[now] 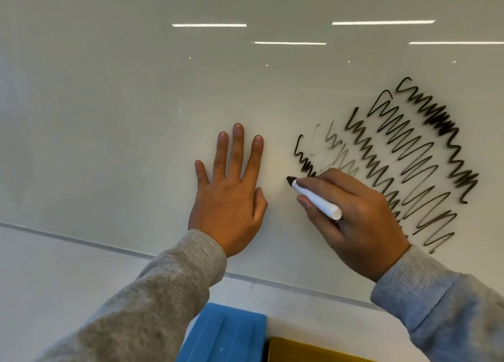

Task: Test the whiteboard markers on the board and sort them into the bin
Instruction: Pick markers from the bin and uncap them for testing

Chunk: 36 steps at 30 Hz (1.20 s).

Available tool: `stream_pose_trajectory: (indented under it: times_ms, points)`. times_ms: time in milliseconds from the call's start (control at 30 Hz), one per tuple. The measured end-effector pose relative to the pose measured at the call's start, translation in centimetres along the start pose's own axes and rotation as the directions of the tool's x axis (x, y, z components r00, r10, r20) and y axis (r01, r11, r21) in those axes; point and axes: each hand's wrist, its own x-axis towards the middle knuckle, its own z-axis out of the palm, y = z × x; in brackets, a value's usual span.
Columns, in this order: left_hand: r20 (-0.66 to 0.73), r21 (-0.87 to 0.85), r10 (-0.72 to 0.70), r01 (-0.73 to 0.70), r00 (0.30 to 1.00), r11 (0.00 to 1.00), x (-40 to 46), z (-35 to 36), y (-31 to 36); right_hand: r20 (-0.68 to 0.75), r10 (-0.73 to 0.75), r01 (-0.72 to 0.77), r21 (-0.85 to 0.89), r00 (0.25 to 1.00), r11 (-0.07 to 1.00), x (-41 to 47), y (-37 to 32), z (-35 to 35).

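The right hand [351,214] gripped a white marker [316,199], its black tip at the whiteboard [109,116] just beyond the fingertips, beside black scribbles [409,154] partly hidden behind that hand. The left hand [231,198] lay flat, fingers spread, on the board; below the wrists sat a blue bin [226,334] and a yellow one [300,350].

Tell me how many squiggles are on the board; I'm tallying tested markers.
6, fanned right of the right hand, which hides some lower ends: top right, next, thick, two faint, and the leftmost by the marker tip.
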Motion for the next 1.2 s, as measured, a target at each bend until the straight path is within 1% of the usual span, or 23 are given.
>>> stream_pose_trajectory:
  times_ms: [67,167,267,367,400,500,600,733,833,933,1067,1167,1200]
  points:
    - [0.004,0.003,-0.003,0.003,1.0,1.0,0.0,0.0,0.0,-0.02,0.008,-0.008,-0.026,1.0,1.0,-0.4,0.1,0.0]
    - [0.007,-0.001,0.0,0.0,1.0,1.0,-0.1,0.1,0.0,0.013,-0.042,0.043,-0.124,0.999,0.991,-0.7,0.1,-0.2]
    - [0.005,-0.002,-0.004,0.004,1.0,1.0,-0.2,0.0,0.1,-0.007,-0.019,0.018,-0.131,1.0,0.991,-0.4,0.2,-0.6]
    - [0.006,-0.005,-0.002,0.002,1.0,1.0,-0.2,0.1,0.0,0.048,-0.056,0.063,-0.167,0.997,0.984,-0.6,-0.2,-0.4]
    - [0.007,-0.005,-0.003,0.003,1.0,1.0,-0.3,0.1,0.0,0.048,-0.053,0.061,-0.17,0.997,0.984,-0.6,-0.2,-0.4]
    - [0.006,-0.004,-0.002,0.002,1.0,1.0,-0.3,0.1,-0.1,0.001,0.009,-0.008,-0.139,1.0,0.99,-0.8,0.1,-0.6]
    - [0.006,-0.001,0.004,-0.004,1.0,1.0,-0.4,0.1,0.0,0.075,-0.03,0.044,-0.196,0.997,0.98,-1.6,-0.4,-0.3]
    - [0.008,0.009,-0.002,0.002,1.0,1.0,-0.4,0.1,-0.1,0.05,0.021,-0.013,-0.158,0.999,0.987,-2.4,-0.2,-0.4]
    - [0.007,0.016,0.0,0.0,1.0,1.0,-0.5,0.3,-0.1,0.087,-0.007,0.022,-0.172,0.996,0.985,-3.1,-0.3,-0.4]
    - [0.008,0.012,-0.006,0.006,1.0,1.0,-0.5,0.4,0.0,0.061,0.025,-0.016,-0.147,0.998,0.989,-3.3,-0.1,-0.6]
    - [0.014,0.011,0.003,-0.004,1.0,1.0,-0.6,0.4,-0.1,0.12,-0.011,0.029,-0.15,0.993,0.988,-3.5,-0.5,-0.3]
    - [0.019,0.013,0.001,-0.001,1.0,1.0,-0.6,0.3,-0.1,0.045,0.031,-0.025,-0.137,0.998,0.99,-2.9,0.1,-0.8]
    - [0.021,0.014,0.002,-0.002,1.0,1.0,-0.6,0.3,0.0,0.05,0.033,-0.026,-0.14,0.998,0.99,-2.9,0.1,-0.8]
